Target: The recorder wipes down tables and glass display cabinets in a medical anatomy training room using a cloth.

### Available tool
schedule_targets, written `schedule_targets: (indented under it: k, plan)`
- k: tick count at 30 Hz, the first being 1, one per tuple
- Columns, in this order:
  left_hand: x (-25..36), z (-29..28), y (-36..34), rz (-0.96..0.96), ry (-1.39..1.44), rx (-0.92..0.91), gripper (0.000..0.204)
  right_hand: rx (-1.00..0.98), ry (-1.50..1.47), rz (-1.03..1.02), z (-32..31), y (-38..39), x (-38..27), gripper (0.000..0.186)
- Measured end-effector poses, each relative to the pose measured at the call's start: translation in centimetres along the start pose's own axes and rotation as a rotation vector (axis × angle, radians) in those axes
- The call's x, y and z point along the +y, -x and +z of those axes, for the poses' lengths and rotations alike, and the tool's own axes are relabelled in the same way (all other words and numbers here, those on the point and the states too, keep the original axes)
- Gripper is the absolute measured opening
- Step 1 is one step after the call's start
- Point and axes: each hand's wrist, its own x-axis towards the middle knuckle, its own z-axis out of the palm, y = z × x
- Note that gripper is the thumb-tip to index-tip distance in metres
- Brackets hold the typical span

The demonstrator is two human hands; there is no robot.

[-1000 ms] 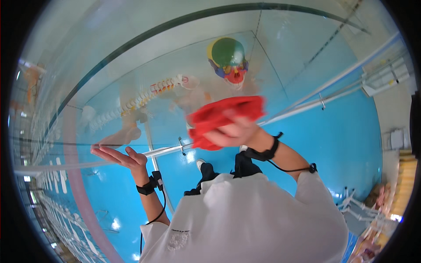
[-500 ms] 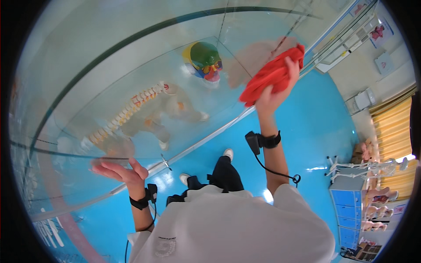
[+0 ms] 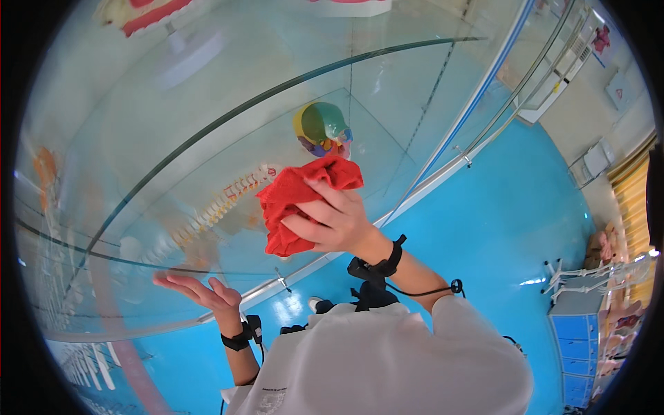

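Observation:
My right hand [image 3: 330, 220] grips a bunched red cloth [image 3: 287, 200] and holds it against the glass pane [image 3: 228, 90] of a display cabinet. Behind the pane, just above the cloth, stands a skull model [image 3: 321, 124] in several colours, its lower part partly covered. A spine model [image 3: 214, 207] lies behind the glass left of the cloth. At the lower left, my left hand [image 3: 204, 294] is open, with its fingers stretched out at the pane near the spine's lower end. Whether those fingers press on the glass I cannot tell.
Dark curved shelf edges [image 3: 207, 128] run behind the glass. Large teeth models [image 3: 155, 15] sit on a shelf at the top. A small metal lock [image 3: 282, 280] sticks out at the cabinet's lower rail. A blue cabinet [image 3: 577, 353] and a skeleton model [image 3: 588, 277] stand at the right.
My right hand has swept the red cloth left and down across the glass, from the cabinet's right side to below the skull. My left hand stays open by the pane. The whole view has shifted.

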Motion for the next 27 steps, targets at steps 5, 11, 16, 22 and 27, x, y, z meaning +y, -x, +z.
schedule_targets:
  k: [5, 11, 16, 22, 27]
  plan:
    - [0.3, 0.1, -0.1, -0.012, -0.054, 0.021, 0.065, 0.317, -0.109, 0.559, -3.5, 0.5, 5.7, 0.053]
    - [1.3, 0.4, -1.1, -0.024, -0.018, 0.09, 0.066, -0.188, -0.054, 0.26, -3.8, 1.6, 3.9, 0.038]
    - [0.7, -0.1, -0.4, -0.056, -0.099, 0.032, 0.066, 0.105, -0.005, 0.377, -2.9, 1.4, 3.2, 0.044]
    - [0.3, 0.2, -0.3, -0.035, -0.047, 0.036, 0.065, -0.02, -0.06, 0.193, -2.7, 1.3, 2.2, 0.048]
    - [0.8, 0.0, -0.5, -0.048, -0.065, 0.024, 0.066, 0.313, -0.01, 0.522, -3.0, 0.5, 3.5, 0.042]
